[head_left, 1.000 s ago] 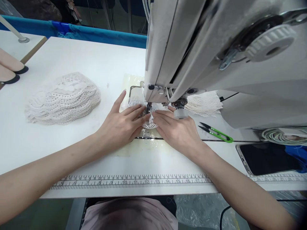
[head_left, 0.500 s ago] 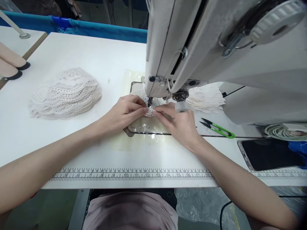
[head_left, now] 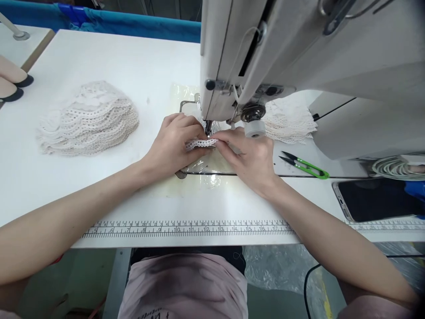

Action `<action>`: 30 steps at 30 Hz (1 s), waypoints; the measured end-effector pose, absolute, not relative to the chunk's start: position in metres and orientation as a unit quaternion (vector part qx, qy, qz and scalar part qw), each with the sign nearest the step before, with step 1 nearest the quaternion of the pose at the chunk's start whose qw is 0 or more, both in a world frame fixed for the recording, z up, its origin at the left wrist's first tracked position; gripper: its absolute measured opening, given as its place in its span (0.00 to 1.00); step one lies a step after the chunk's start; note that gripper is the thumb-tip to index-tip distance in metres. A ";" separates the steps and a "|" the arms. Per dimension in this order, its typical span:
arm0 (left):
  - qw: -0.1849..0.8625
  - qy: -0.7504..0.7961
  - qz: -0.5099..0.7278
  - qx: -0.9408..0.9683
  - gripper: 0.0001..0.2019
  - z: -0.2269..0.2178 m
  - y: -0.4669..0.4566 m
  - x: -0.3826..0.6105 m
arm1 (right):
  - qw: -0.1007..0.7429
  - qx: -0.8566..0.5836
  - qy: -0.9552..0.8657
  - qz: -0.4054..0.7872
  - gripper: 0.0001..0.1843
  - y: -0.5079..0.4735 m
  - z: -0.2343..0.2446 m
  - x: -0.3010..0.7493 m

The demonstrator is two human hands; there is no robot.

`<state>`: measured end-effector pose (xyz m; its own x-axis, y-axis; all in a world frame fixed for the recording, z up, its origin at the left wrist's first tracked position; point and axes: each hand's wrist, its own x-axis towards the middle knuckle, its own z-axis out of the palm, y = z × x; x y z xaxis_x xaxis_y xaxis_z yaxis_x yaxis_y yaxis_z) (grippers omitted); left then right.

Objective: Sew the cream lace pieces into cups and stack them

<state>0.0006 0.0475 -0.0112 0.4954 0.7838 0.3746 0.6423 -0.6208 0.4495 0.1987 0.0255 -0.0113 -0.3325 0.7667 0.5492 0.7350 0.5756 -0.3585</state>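
Both hands are at the presser foot (head_left: 208, 127) of a white sewing machine (head_left: 229, 48). Between them is a small piece of white eyelet lace trim (head_left: 201, 143) with a scalloped edge. My left hand (head_left: 177, 144) is closed on the lace's left part, the thumb below it and the fingers above. My right hand (head_left: 250, 155) pinches the lace's right end between thumb and forefinger. The needle's tip is hidden behind the fingers. A pile of white eyelet lace pieces (head_left: 89, 119) lies left of my left hand; another lace pile (head_left: 290, 119) sits beyond my right hand.
Green-handled thread snips (head_left: 305, 165) lie right of my right hand. Farther right are a phone (head_left: 375, 199) and a coiled pale cord (head_left: 398, 167). A ruler strip (head_left: 195, 230) runs along the table's front edge. Two pale rounded objects with dark tips (head_left: 15, 84) are at the left edge.
The lace between my hands has turned up, showing a longer strip of its scalloped edge. My left fingers have curled further around it. The whole view has shifted slightly.
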 end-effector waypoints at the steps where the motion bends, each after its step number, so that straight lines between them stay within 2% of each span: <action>1: 0.118 0.417 0.282 0.856 0.07 -0.011 0.047 0.001 | 0.346 -0.459 -0.818 0.024 0.14 0.025 -0.011 0.198; 15: 0.096 0.387 0.296 0.868 0.07 -0.014 0.045 -0.003 | 0.337 -0.459 -0.822 0.018 0.13 0.026 -0.012 0.201; 30: -0.037 0.250 0.231 0.939 0.08 -0.011 0.045 -0.014 | 0.281 -0.416 -0.862 0.074 0.11 0.020 -0.007 0.207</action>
<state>-0.0137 0.0447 -0.0109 0.7680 0.4536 0.4522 0.4877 -0.8718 0.0462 0.2071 0.0202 -0.0072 -0.4963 0.7583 0.4227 0.6755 0.6431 -0.3606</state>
